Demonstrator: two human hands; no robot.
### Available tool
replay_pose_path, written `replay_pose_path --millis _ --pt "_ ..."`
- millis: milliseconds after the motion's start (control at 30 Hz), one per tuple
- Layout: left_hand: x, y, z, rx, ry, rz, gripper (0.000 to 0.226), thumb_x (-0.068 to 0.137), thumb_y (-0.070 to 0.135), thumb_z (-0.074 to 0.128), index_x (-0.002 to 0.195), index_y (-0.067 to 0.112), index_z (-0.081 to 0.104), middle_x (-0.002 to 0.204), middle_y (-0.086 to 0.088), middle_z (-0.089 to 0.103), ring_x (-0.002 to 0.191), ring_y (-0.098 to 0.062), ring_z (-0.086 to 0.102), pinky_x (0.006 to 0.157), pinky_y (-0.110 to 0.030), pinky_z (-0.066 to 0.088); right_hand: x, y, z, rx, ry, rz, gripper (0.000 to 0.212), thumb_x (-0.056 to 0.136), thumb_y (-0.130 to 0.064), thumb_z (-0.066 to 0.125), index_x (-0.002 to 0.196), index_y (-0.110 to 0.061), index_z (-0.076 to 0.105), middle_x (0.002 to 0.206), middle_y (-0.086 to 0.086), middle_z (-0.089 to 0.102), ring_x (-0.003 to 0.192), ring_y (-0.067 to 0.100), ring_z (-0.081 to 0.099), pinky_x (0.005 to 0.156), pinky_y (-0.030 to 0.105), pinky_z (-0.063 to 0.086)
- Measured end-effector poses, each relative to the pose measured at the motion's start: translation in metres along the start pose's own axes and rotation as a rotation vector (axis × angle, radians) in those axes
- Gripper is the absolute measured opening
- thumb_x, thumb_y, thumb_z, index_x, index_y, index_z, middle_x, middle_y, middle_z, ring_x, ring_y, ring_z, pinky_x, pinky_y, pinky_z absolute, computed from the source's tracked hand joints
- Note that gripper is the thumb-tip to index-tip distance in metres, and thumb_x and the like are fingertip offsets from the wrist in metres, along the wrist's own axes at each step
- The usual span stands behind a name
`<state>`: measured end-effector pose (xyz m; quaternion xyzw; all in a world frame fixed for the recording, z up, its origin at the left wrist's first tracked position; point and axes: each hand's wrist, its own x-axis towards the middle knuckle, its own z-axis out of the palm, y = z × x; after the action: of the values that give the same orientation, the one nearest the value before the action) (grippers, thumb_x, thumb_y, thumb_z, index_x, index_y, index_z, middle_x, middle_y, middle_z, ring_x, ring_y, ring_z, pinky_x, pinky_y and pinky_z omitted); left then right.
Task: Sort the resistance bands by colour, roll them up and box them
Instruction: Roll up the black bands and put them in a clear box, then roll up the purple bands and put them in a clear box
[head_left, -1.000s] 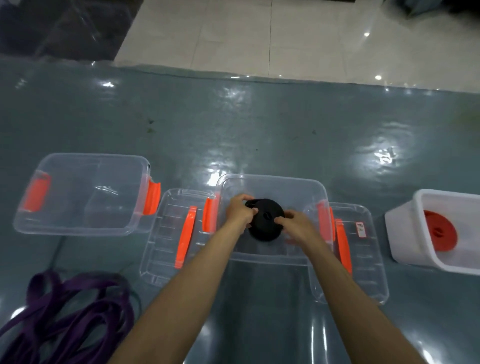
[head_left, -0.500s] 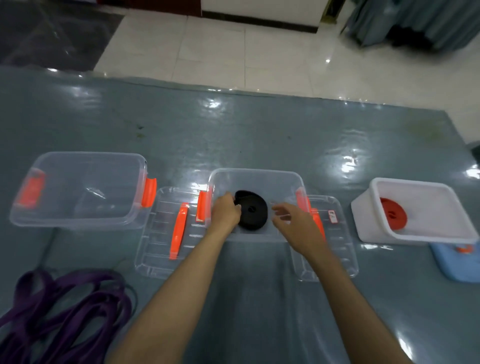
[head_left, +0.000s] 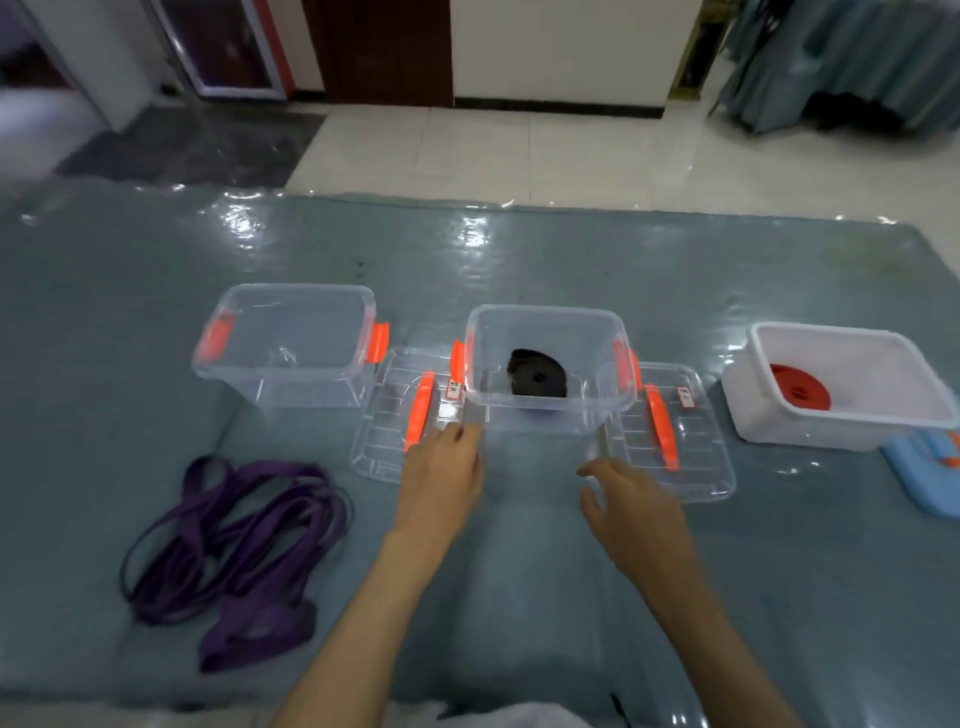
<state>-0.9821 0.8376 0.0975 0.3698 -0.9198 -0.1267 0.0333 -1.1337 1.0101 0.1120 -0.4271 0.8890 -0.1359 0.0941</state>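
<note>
A rolled black band (head_left: 537, 380) lies inside the middle clear box (head_left: 550, 415). My left hand (head_left: 441, 473) hovers in front of that box's near left corner, fingers relaxed, holding nothing. To the right, my right hand (head_left: 626, 501) is also empty with fingers loosely spread, near the box's front. A rolled red band (head_left: 797, 393) sits in the white box (head_left: 810, 431) on the right. Loose purple bands (head_left: 234, 551) lie in a heap at the front left. The left clear box (head_left: 291, 384) holds nothing.
Two clear lids with orange handles lie flat: one (head_left: 400, 415) between the clear boxes, one (head_left: 675, 431) right of the middle box. A blue lid (head_left: 924, 467) lies at the far right edge. Tiled floor lies beyond the table's far edge.
Both hands have let go of the black roll and drawn back out of the middle box toward me. The roll stays in the box. The camera has tilted up.
</note>
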Motion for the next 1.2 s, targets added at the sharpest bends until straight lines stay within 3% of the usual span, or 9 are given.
replay_pose_path --millis 300,567,633,733,800,900,1000,1100,1200 --pt "-0.147 -0.059 0.013 0.204 -0.111 -0.24 0.036 0.108 0.035 0.041 0.142 0.031 0.051 0.134 0.006 0.061 0.126 -0.021 0.057 0.096 -0.039 0.043 -0.071 -0.057 0.052 0.098 -0.038 -0.229 0.018 0.084 -0.009 0.079 0.102 -0.013 0.08 0.098 0.004 0.078 0.085 0.032 0.074 0.071 0.04 0.059" --pt "-0.185 -0.14 -0.003 0.197 -0.07 -0.497 0.028 0.105 0.034 0.052 0.13 0.026 0.062 0.127 0.002 0.066 0.119 -0.024 0.062 0.094 -0.041 0.049 -0.083 -0.125 0.083 0.045 -0.083 -0.27 0.014 0.092 -0.013 0.069 0.102 -0.011 0.077 0.096 0.008 0.075 0.088 0.034 0.07 0.074 0.045 0.058" --pt "-0.183 -0.168 -0.004 0.17 -0.068 -0.518 0.027 0.104 0.032 0.055 0.128 0.023 0.064 0.125 0.0 0.067 0.117 -0.025 0.063 0.093 -0.042 0.051 -0.079 -0.143 0.093 0.021 -0.097 -0.268 0.018 0.096 -0.018 0.064 0.11 -0.015 0.075 0.105 0.005 0.074 0.096 0.032 0.071 0.079 0.043 0.056" --pt "-0.171 -0.213 -0.005 0.098 -0.065 -0.505 0.028 0.102 0.027 0.06 0.128 0.018 0.067 0.123 -0.005 0.069 0.112 -0.03 0.065 0.088 -0.044 0.054 -0.066 -0.173 0.114 -0.039 -0.165 -0.218 0.03 0.103 -0.031 0.05 0.129 -0.029 0.065 0.127 -0.006 0.067 0.115 0.022 0.066 0.09 0.036 0.049" --pt "-0.16 -0.242 -0.005 0.075 -0.089 -0.458 0.027 0.103 0.027 0.059 0.128 0.019 0.067 0.122 -0.004 0.069 0.11 -0.028 0.067 0.086 -0.043 0.055 -0.054 -0.194 0.132 -0.048 -0.216 -0.162 0.032 0.103 -0.034 0.048 0.13 -0.031 0.064 0.13 -0.007 0.066 0.118 0.02 0.064 0.091 0.035 0.048" --pt "-0.141 -0.286 -0.007 0.018 -0.126 -0.39 0.025 0.104 0.026 0.058 0.126 0.02 0.068 0.12 -0.003 0.069 0.107 -0.025 0.068 0.084 -0.039 0.053 -0.039 -0.228 0.164 -0.013 -0.348 -0.021 0.029 0.102 -0.038 0.052 0.122 -0.028 0.07 0.123 -0.002 0.072 0.113 0.025 0.067 0.089 0.035 0.052" --pt "-0.126 -0.319 -0.008 -0.035 -0.152 -0.31 0.024 0.105 0.028 0.057 0.126 0.022 0.068 0.12 -0.002 0.068 0.108 -0.026 0.068 0.085 -0.039 0.053 -0.027 -0.259 0.199 0.269 -0.506 0.149 0.036 0.1 -0.05 0.062 0.109 -0.017 0.076 0.109 0.004 0.078 0.104 0.025 0.071 0.089 0.035 0.054" --pt "-0.114 -0.341 -0.009 -0.195 -0.239 -0.188 0.022 0.104 0.038 0.059 0.119 0.025 0.068 0.116 0.005 0.068 0.108 -0.02 0.066 0.082 -0.033 0.048 -0.02 -0.285 0.233 0.527 -0.552 0.235 0.035 0.092 -0.037 0.079 0.107 -0.007 0.075 0.102 0.009 0.078 0.1 0.027 0.072 0.092 0.042 0.055" --pt "-0.109 -0.35 -0.007 -0.361 -0.508 -0.08 0.039 0.093 0.059 0.068 0.118 0.03 0.067 0.115 0.009 0.071 0.104 -0.014 0.066 0.088 -0.034 0.053 -0.012 -0.301 0.256 0.629 -0.446 0.363 0.035 0.085 -0.02 0.086 0.103 0.002 0.065 0.099 0.016 0.073 0.098 0.041 0.071 0.089 0.055 0.056"
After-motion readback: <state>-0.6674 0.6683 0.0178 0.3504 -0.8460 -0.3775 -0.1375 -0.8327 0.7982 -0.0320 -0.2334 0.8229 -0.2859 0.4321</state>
